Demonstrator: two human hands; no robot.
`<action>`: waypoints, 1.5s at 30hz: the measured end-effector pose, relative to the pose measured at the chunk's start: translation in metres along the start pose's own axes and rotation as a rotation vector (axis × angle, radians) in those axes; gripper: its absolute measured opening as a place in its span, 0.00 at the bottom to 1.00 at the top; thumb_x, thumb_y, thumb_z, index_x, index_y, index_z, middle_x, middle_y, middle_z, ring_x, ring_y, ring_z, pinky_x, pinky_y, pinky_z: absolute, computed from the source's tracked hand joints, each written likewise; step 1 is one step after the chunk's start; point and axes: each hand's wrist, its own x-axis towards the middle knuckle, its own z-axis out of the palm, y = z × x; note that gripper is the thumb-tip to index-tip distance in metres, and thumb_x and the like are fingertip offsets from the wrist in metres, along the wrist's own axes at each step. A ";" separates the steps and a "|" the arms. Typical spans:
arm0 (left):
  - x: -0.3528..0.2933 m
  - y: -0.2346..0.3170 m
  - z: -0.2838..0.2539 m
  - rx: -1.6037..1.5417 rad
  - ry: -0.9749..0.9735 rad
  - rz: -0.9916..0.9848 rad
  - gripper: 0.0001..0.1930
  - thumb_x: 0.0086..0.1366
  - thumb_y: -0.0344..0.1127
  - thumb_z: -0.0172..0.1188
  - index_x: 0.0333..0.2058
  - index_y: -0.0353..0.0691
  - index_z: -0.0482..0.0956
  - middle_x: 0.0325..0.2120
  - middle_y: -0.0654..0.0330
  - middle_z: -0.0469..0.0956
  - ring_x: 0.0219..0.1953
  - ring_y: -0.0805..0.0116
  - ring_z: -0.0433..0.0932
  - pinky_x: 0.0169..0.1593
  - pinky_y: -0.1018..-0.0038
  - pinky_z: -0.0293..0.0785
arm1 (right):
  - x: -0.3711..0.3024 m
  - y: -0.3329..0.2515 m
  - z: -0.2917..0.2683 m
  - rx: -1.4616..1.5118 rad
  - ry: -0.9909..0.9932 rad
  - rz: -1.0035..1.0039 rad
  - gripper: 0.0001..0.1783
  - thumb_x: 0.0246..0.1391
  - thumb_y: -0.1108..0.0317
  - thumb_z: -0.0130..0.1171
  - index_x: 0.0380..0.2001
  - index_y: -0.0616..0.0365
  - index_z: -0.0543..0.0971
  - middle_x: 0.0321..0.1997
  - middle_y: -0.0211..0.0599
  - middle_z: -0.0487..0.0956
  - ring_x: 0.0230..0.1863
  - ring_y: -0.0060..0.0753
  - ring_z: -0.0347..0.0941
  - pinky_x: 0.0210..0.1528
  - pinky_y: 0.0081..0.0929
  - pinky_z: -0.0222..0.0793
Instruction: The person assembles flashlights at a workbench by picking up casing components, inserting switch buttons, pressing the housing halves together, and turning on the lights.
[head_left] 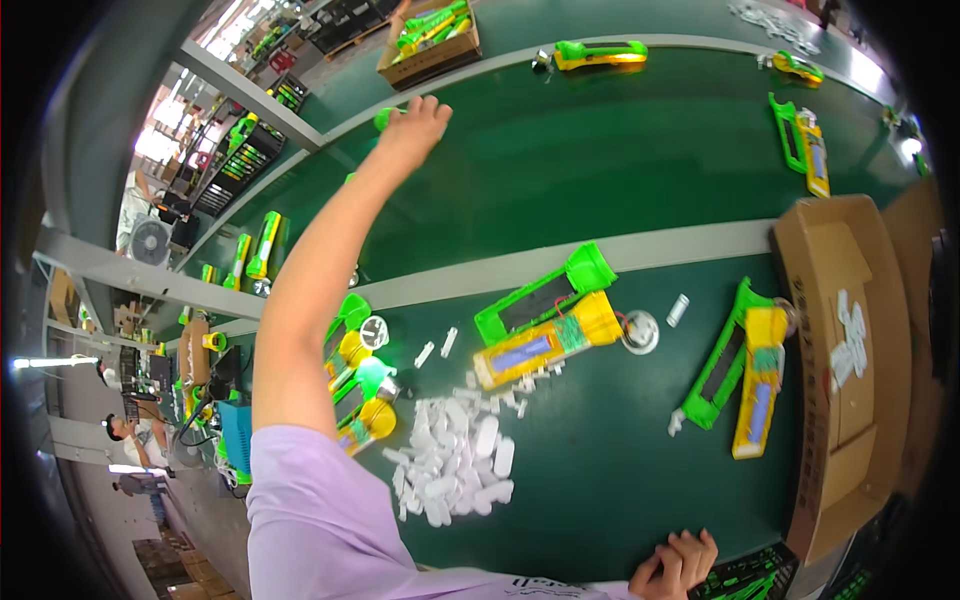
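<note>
My left arm stretches out over the green belt, and my left hand has its fingers curled over a green lamp part, mostly hidden by the hand. My right hand rests at the near table edge with fingers curled in, and nothing shows in it. On the table before me lies an opened flashlight: a green half-shell beside a yellow half-shell with a circuit board, a battery and a wired round lamp head. A pile of small white plastic pieces lies nearer.
Another opened flashlight lies at right, beside a cardboard box with white pieces. More flashlights crowd beneath my left arm. A grey rail divides table and belt. The belt carries further flashlights. A filled carton stands beyond.
</note>
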 end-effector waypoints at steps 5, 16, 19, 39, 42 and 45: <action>-0.104 0.088 -0.183 -0.167 0.315 0.232 0.24 0.50 0.26 0.62 0.47 0.39 0.68 0.47 0.53 0.69 0.53 0.54 0.69 0.54 0.59 0.69 | -0.004 -0.001 -0.005 0.016 0.041 0.062 0.11 0.35 0.74 0.56 0.28 0.57 0.75 0.34 0.39 0.77 0.36 0.44 0.74 0.50 0.48 0.68; -0.345 0.280 -0.390 -0.512 0.555 0.696 0.17 0.56 0.31 0.62 0.43 0.47 0.67 0.44 0.57 0.70 0.54 0.57 0.70 0.57 0.49 0.73 | -0.001 -0.057 -0.049 2.065 -0.297 0.955 0.30 0.69 0.50 0.42 0.65 0.59 0.62 0.62 0.46 0.70 0.58 0.39 0.71 0.58 0.38 0.70; -0.368 0.307 -0.388 -0.554 0.555 0.704 0.17 0.57 0.32 0.62 0.43 0.50 0.68 0.47 0.57 0.69 0.57 0.56 0.69 0.55 0.49 0.74 | -0.022 -0.050 -0.048 2.106 -0.310 0.924 0.30 0.70 0.50 0.41 0.66 0.57 0.61 0.60 0.43 0.73 0.57 0.34 0.72 0.55 0.35 0.72; -0.416 0.346 -0.396 -2.261 -0.269 -0.485 0.31 0.56 0.23 0.67 0.58 0.30 0.66 0.45 0.49 0.77 0.39 0.71 0.79 0.39 0.77 0.78 | -0.055 -0.043 -0.059 1.534 -0.437 0.712 0.26 0.67 0.49 0.49 0.57 0.58 0.67 0.42 0.30 0.76 0.36 0.17 0.75 0.29 0.16 0.68; -0.418 0.347 -0.396 -2.238 -0.199 -0.519 0.30 0.56 0.24 0.67 0.58 0.30 0.66 0.45 0.49 0.77 0.39 0.70 0.79 0.39 0.77 0.77 | -0.052 -0.046 -0.059 1.509 -0.405 0.759 0.25 0.67 0.52 0.51 0.57 0.61 0.66 0.45 0.33 0.77 0.38 0.18 0.75 0.29 0.17 0.70; -0.421 0.352 -0.405 -2.087 -0.129 -0.499 0.30 0.57 0.25 0.67 0.57 0.30 0.66 0.46 0.49 0.77 0.40 0.68 0.80 0.41 0.75 0.78 | -0.052 -0.051 -0.058 1.383 -0.334 0.786 0.26 0.66 0.56 0.53 0.58 0.63 0.64 0.48 0.36 0.78 0.40 0.19 0.75 0.31 0.18 0.73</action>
